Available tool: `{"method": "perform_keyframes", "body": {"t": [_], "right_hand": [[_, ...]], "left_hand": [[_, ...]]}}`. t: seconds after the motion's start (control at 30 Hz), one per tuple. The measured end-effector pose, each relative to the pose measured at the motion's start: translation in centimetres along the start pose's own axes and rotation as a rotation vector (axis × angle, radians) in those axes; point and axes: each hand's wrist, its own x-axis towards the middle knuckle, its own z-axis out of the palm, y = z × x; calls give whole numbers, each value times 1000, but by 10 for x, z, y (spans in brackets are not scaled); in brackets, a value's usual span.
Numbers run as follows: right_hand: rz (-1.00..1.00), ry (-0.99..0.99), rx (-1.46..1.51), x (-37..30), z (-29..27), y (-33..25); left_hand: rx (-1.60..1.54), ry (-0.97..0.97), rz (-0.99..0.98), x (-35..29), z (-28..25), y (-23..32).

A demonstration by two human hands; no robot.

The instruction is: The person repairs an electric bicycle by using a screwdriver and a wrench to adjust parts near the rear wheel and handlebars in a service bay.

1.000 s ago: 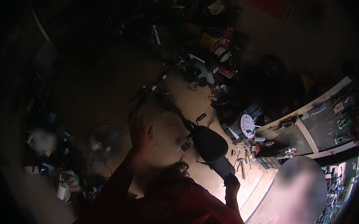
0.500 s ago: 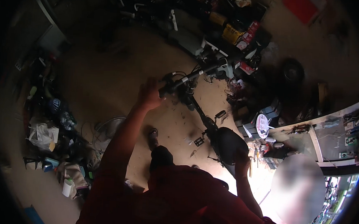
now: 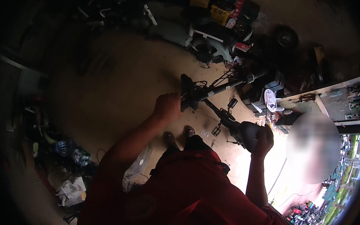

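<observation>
A dark bicycle (image 3: 224,117) with two pedals stands in front of me and to my right, its front end pointing away. My left hand (image 3: 169,106) is closed around the near end of its black handlebar (image 3: 220,89). At the rear, my right hand (image 3: 264,140) grips the edge of the black saddle (image 3: 247,134). The saddle partly hides the back of the bicycle. Cables loop beside the handlebar, and one pedal (image 3: 216,130) sticks out toward my feet.
Grey vehicle body panels (image 3: 170,30) and yellow boxes (image 3: 220,15) crowd the far side. A loose tire (image 3: 287,36) lies far right. A round white stool (image 3: 270,100) stands close to the bicycle. Bags (image 3: 72,191) and clutter line the left. Bright daylight enters at right.
My left hand has gone from reaching beside the handlebar to holding it. The bicycle appears farther right, with its handlebar turned. My right hand stays at the saddle; the whole view has shifted.
</observation>
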Motion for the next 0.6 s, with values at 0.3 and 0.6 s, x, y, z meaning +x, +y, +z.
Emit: {"method": "perform_keyframes", "body": {"t": [0.3, 0.6], "right_hand": [[46, 100, 361, 44, 122, -82], [-27, 401, 201, 25, 207, -122]], "left_hand": [[52, 29, 170, 12, -19, -5], [-111, -542, 374, 70, -35, -43]]}}
